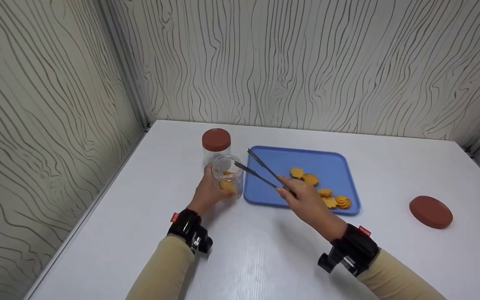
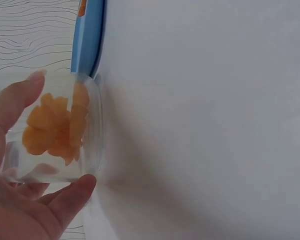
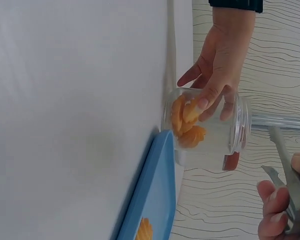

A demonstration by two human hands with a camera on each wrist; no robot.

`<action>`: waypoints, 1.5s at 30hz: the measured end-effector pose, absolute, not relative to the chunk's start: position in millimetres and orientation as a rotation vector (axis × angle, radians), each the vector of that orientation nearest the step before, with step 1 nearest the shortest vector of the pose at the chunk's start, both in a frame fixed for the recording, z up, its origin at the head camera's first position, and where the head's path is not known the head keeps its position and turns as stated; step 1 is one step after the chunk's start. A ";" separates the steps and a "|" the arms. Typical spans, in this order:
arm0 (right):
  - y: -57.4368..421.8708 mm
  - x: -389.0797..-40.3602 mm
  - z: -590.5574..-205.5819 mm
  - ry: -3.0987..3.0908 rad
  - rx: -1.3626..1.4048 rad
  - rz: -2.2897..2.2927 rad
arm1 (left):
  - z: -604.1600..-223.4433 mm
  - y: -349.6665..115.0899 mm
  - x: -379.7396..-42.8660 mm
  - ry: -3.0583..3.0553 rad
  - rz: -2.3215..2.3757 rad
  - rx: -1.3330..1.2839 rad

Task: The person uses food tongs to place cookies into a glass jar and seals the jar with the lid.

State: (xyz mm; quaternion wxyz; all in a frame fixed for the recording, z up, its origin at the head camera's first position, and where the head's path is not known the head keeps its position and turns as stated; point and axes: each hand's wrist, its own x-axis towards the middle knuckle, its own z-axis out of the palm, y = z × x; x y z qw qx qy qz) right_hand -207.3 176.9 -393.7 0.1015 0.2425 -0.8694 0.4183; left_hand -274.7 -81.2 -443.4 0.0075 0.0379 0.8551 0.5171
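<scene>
My left hand [image 1: 208,192] grips the side of a clear jar [image 1: 237,178] that stands upright and without a lid. Several flower-shaped orange cookies [image 2: 49,125] lie at its bottom. In my right hand [image 1: 308,204] is a pair of metal tongs [image 1: 257,175], pinched between thumb and fingers with the arms spread apart. One toothed tip overlaps the jar's mouth in the head view, the other points past it over the tray's edge; nothing sits between the tips. More cookies [image 1: 310,179] lie on the blue tray [image 1: 321,160], partly covered by my right hand.
Behind the open jar stands a second jar with a brown-red lid [image 1: 216,140]. A loose brown-red lid [image 1: 431,212] rests on the white table [image 1: 244,258] at the right. Patterned wall panels [image 1: 286,66] enclose the table at the back and left.
</scene>
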 end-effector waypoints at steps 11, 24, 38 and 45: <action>204.9 -202.0 -397.5 -2.600 0.620 1.179 | -443.5 -82.6 -276.0 2.611 1.694 0.168; 227.4 -196.5 -407.9 -2.645 0.561 1.198 | -444.2 -84.4 -279.4 2.609 1.719 0.127; 238.9 -193.2 -407.5 -2.708 0.454 1.118 | -442.7 -85.2 -278.7 2.597 1.724 0.178; 242.9 -193.9 -409.5 -2.713 0.426 1.146 | -441.8 -85.0 -279.3 2.582 1.719 0.140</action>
